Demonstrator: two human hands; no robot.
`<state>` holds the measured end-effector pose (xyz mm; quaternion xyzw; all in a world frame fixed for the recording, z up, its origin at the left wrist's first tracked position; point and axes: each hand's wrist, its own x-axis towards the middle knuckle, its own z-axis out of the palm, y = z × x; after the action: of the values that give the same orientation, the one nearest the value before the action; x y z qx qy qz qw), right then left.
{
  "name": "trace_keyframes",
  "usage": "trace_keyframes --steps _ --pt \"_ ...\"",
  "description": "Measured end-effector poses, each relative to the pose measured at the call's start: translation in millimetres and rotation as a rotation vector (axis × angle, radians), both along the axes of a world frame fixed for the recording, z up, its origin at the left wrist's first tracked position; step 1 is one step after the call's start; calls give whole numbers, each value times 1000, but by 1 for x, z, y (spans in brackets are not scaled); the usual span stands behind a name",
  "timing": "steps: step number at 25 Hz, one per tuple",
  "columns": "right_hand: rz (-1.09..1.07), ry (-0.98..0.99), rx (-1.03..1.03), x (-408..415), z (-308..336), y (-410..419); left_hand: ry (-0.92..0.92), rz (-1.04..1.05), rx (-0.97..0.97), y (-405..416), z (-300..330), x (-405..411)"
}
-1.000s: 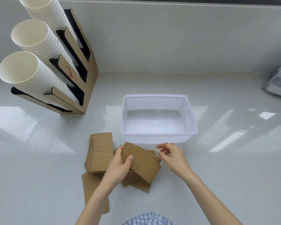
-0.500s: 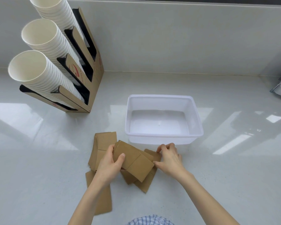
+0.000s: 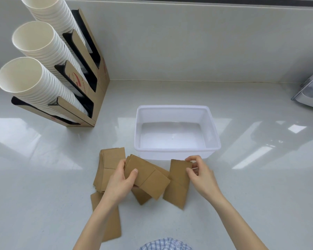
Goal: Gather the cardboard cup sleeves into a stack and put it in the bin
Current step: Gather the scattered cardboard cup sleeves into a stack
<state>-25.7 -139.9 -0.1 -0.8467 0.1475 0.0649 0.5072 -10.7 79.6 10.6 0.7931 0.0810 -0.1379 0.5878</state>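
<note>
Several flat brown cardboard cup sleeves lie on the white counter in front of an empty translucent plastic bin (image 3: 213,134). My left hand (image 3: 120,183) grips a small stack of sleeves (image 3: 148,175) by its left end. My right hand (image 3: 201,175) pinches the top right corner of a single sleeve (image 3: 178,184) just right of that stack. Another pile of sleeves (image 3: 109,165) rests to the left, partly behind my left hand. One more sleeve (image 3: 114,224) lies under my left forearm, and another sleeve (image 3: 140,196) pokes out below the held stack.
A cardboard cup dispenser (image 3: 90,76) holding three rows of nested white paper cups (image 3: 31,82) stands at the back left. A clear plastic object (image 3: 311,92) sits at the right edge. A wall runs behind the counter.
My right hand has pulled one sleeve out from under the held stack and drawn it to the right. My left hand keeps its hold on the stack.
</note>
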Motion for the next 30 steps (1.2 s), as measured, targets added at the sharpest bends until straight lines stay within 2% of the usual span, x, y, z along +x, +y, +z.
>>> trace_keyframes --steps 6,9,13,20,30 --pt "34 -152 -48 2 28 -10 19 -33 -31 -10 0 -2" --pt "104 -158 29 4 39 0 26 -49 -25 -17 1 -3" --pt "223 -167 -3 7 36 29 38 -65 -47 -25 2 -5" --pt "207 -193 -73 17 23 47 96 -52 -134 -28 2 -6" --pt "239 -188 -104 24 21 59 -10 -52 -71 -19 3 -10"
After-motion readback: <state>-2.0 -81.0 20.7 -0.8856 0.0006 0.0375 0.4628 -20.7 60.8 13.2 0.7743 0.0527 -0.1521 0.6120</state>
